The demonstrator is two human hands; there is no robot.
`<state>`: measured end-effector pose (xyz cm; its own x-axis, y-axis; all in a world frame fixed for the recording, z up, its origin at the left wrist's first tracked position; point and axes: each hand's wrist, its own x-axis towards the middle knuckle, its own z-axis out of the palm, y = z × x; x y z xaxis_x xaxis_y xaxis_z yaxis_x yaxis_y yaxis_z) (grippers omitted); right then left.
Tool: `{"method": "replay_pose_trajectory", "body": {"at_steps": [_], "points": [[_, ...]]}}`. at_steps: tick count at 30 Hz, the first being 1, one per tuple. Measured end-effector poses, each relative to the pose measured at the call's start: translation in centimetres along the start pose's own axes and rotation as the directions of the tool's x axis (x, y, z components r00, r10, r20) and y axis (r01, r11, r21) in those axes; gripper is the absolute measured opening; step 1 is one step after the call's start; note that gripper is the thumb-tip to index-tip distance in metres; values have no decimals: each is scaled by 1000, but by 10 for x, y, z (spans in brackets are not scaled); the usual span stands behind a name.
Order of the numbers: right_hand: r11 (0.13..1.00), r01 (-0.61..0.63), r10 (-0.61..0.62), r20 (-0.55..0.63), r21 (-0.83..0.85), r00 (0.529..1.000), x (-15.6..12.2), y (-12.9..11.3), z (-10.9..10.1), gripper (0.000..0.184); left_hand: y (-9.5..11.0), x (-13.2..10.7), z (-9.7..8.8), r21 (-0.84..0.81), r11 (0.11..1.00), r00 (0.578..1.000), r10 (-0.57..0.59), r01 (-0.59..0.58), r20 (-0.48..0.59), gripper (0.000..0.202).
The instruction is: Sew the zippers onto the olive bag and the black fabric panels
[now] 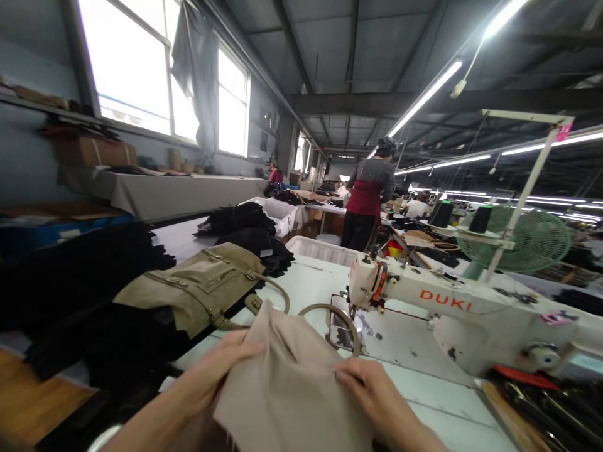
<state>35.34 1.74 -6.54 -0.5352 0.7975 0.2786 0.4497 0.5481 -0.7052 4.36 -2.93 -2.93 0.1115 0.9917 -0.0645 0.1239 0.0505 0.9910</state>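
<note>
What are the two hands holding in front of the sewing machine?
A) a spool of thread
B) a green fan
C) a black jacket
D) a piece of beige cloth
D: the left hand and right hand both grip a piece of beige cloth before the sewing machine.

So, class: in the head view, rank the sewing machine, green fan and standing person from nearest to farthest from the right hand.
1. Sewing machine, just beyond the right hand.
2. Green fan, behind it, right.
3. Standing person, far down the aisle.

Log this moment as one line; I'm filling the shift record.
left hand: holds beige fabric | right hand: holds fabric | sewing machine: ahead | olive bag: left
</note>
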Motion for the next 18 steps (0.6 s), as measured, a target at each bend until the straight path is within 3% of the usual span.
{"method": "replay_pose_trajectory", "body": {"at_steps": [2, 4, 6, 8, 9, 10, 12, 14, 16, 18], "points": [[966, -163, 198, -167, 202, 966, 14, 1, -18, 51, 20, 31, 5, -70, 993, 994, 99, -95, 45, 60], [939, -215, 304, -353, 269, 885, 17, 10, -31, 64, 28, 64, 10, -95, 980, 979, 184, -175, 90, 61], [925, -238, 360, -479, 296, 801, 4, 24, -38, 73, 23, 89, 13, -56, 974, 972, 222, -218, 78, 68], [917, -274, 393, -541, 289, 744, -21, 38, -38, 79, 7, 98, 15, 26, 964, 964, 264, -264, 27, 72], [918, -292, 395, -545, 269, 740, -36, 43, -34, 79, -3, 95, 16, 82, 953, 956, 293, -292, -7, 69], [930, -297, 367, -525, 215, 768, -49, 47, -29, 75, -14, 90, 18, 144, 937, 944, 328, -320, -41, 64], [966, -250, 252, -431, 61, 867, -69, 46, -15, 68, -33, 70, 25, 269, 891, 914, 398, -365, -80, 52], [980, -196, 173, -354, -31, 919, -72, 38, -1, 68, -49, 46, 38, 377, 834, 886, 458, -403, -67, 42], [975, -219, 216, -357, 33, 909, -60, 27, 8, 49, -66, 24, 54, 452, 777, 864, 502, -438, -26, 41], [957, -241, 285, -353, 162, 891, -42, 17, 9, 31, -87, 6, 72, 539, 706, 837, 547, -460, -3, 54]]}}
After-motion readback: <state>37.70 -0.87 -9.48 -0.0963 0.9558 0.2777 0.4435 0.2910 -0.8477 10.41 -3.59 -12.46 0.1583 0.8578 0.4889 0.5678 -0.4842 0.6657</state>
